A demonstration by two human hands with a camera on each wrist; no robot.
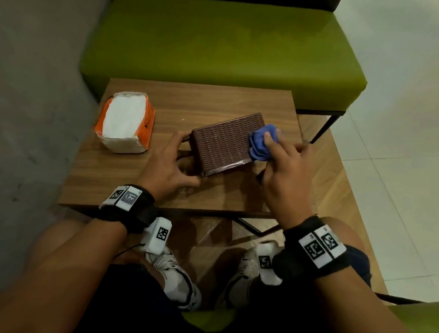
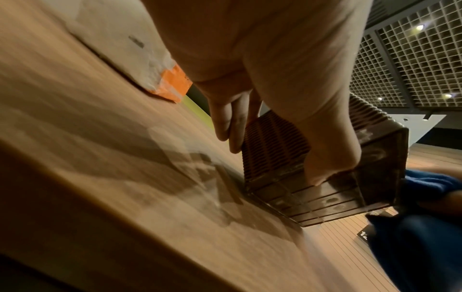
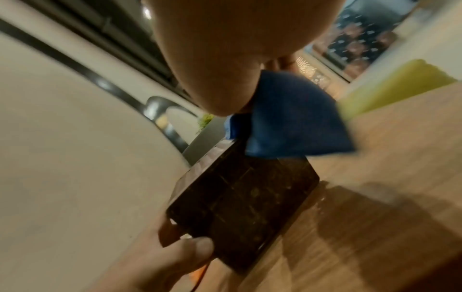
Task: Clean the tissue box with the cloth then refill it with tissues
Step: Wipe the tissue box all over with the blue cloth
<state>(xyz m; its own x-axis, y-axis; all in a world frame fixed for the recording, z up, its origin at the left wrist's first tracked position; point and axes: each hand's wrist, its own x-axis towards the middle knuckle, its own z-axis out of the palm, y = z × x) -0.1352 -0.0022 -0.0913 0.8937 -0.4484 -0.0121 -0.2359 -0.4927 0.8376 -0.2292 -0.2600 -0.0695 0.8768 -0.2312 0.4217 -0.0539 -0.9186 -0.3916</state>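
We have the dark brown woven-pattern rectangular tissue box on the wooden bench, its long axis running from near-left to far-right. Our left hand clamps the near-left end, fingers and thumb curled round the corners. Our right hand grips the bunched blue cloth against the far-right end, so we judge the wipe should travel back along that axis toward the left hand. The orange-and-white pack of tissues sits well apart at far left, nearer our left hand.
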